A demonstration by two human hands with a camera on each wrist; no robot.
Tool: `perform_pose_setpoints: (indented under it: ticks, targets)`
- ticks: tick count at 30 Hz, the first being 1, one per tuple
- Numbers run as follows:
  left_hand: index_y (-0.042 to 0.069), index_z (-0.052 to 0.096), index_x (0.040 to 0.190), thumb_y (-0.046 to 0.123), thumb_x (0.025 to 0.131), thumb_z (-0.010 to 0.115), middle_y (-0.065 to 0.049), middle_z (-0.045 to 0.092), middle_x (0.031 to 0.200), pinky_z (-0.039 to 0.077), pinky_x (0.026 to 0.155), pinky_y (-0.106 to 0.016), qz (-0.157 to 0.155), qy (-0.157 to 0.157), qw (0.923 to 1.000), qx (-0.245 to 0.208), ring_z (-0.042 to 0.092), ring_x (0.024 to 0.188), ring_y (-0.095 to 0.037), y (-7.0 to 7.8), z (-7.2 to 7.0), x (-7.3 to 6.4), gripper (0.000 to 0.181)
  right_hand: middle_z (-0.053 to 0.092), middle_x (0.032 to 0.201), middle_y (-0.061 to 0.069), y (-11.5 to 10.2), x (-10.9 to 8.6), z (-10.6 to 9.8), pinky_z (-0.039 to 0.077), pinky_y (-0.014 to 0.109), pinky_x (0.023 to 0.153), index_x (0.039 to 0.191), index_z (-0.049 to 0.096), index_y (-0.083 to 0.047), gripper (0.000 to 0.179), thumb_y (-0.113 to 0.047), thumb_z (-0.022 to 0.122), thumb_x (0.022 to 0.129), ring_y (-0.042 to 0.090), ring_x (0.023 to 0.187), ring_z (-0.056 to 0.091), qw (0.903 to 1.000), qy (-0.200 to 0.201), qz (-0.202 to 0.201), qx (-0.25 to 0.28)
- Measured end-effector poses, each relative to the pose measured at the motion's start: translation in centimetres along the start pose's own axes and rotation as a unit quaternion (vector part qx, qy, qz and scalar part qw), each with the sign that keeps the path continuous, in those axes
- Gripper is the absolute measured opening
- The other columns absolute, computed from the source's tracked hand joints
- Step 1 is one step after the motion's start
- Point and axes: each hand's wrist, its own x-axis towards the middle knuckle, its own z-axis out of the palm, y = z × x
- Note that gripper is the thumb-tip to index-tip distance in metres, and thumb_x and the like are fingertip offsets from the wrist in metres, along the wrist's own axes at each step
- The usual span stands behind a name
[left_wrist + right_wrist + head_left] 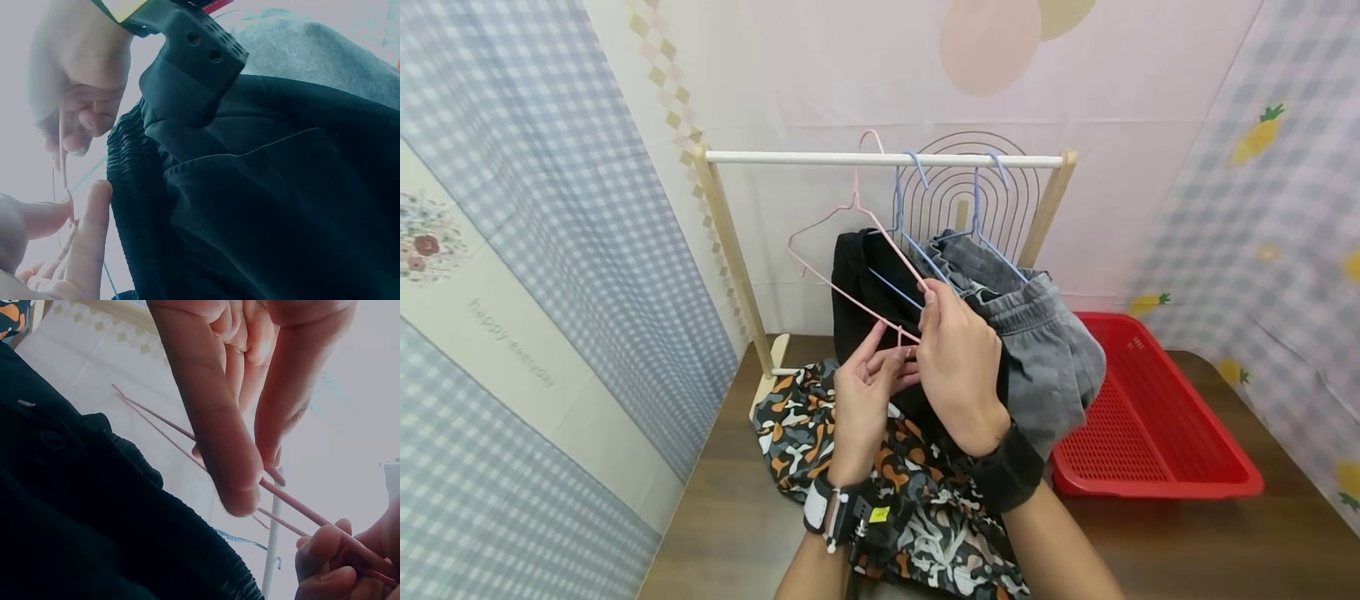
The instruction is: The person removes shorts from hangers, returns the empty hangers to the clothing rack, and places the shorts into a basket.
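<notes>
A pink wire hanger (829, 218) stands tilted at the white rail, its hook at rail height; whether the hook rests on the rail I cannot tell. My right hand (958, 362) grips its right end. Below its bottom bar, my left hand (865, 392) pinches a small pink piece of the hanger between thumb and fingers, seen closer in the left wrist view, where the thumb (47, 219) presses on it. Behind both hands, black shorts (861, 287) hang on a blue hanger (898, 200). Grey shorts (1045, 342) hang on another blue hanger (976, 200) to the right.
A wooden rack with a white rail (790, 157) stands on the brown table (700, 508). Camouflage-patterned cloth (797, 425) with white drawstrings lies beneath my forearms. To the right is a red basket (1157, 417). A wire arch decoration (981, 137) stands behind the rail.
</notes>
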Motion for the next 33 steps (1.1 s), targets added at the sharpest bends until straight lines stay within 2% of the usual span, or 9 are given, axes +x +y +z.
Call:
perform_pose_setpoints:
  ticks: [5,14,25,33]
  targets:
    - [0.011,0.046,0.159,0.017,0.105,0.067,-0.019,0.075,0.119,0.062,0.088,-0.036,0.0,-0.002,1.0,-0.003,0.078,0.1,-0.021,-0.1,0.1,-0.1,0.058,0.065,0.081,0.007,0.1,-0.5,-0.1,0.036,0.037,0.048,0.13,0.068,0.0,0.037,-0.022,0.041,0.116,0.02,0.053,0.049,0.9999,0.009,-0.012,-0.003]
    - [0.009,0.048,0.158,0.015,0.105,0.067,-0.02,0.076,0.117,0.063,0.086,-0.035,0.003,-0.011,0.9999,0.006,0.079,0.095,-0.019,-0.7,0.6,-0.1,0.056,0.063,0.081,0.007,0.7,-1.4,-0.4,0.038,0.038,0.05,0.13,0.069,-0.003,0.035,-0.022,0.043,0.116,0.021,0.056,0.053,0.9996,0.024,-0.001,0.012]
    - [-0.006,0.05,0.152,0.009,0.102,0.071,-0.02,0.076,0.116,0.063,0.083,-0.034,0.003,-0.011,0.9997,0.023,0.078,0.092,-0.016,-0.9,0.9,0.0,0.056,0.064,0.082,0.008,1.2,-2.4,-0.8,0.04,0.038,0.05,0.13,0.069,-0.002,0.033,-0.02,0.044,0.115,0.021,0.058,0.055,0.9996,0.025,0.004,0.014]
    - [-0.005,0.057,0.146,0.005,0.1,0.073,-0.021,0.076,0.116,0.064,0.08,-0.034,-0.001,-0.002,0.9996,0.026,0.078,0.091,-0.016,-1.1,1.1,0.1,0.05,0.067,0.088,0.01,1.5,-2.9,-0.7,0.041,0.037,0.051,0.129,0.068,-0.001,0.033,-0.02,0.045,0.115,0.02,0.058,0.053,0.9996,0.023,0.003,0.018]
